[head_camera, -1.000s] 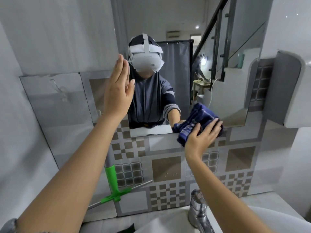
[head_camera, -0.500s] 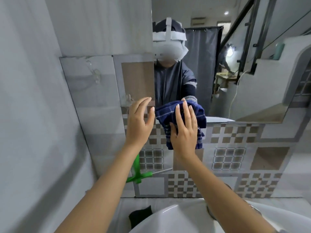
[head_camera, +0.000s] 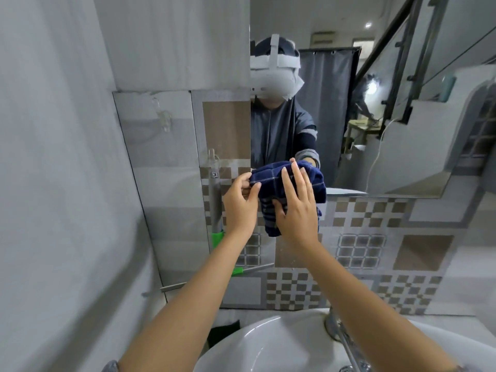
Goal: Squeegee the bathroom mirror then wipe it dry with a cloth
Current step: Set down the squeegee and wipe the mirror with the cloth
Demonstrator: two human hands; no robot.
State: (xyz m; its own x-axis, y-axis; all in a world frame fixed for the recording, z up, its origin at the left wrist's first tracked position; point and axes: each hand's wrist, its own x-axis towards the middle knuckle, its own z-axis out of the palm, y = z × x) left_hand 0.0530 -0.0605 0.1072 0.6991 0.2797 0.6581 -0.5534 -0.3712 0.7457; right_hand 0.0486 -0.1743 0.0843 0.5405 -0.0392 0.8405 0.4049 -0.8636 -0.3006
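Observation:
A dark blue checked cloth (head_camera: 271, 181) is bunched at the mirror's (head_camera: 402, 124) lower left corner, half over the tiled wall below it. My right hand (head_camera: 298, 208) lies spread on the cloth with its thumb hooked under it. My left hand (head_camera: 240, 204) pinches the cloth's left edge between thumb and fingers. The green squeegee (head_camera: 218, 237) leans against the tiled wall behind my left forearm, which hides most of it; its metal blade (head_camera: 255, 269) shows on either side of the arm.
A white basin (head_camera: 268, 345) sits below my arms with a chrome tap (head_camera: 339, 331) at its right. A black sponge (head_camera: 224, 331) lies left of the basin. A plain grey wall closes the left side. Clear hooks (head_camera: 163, 118) stick to the wall tiles.
My left hand dropped from the mirror's left edge and came onto the cloth's left edge. My right hand carried the cloth left along the mirror's bottom edge. My view turned left.

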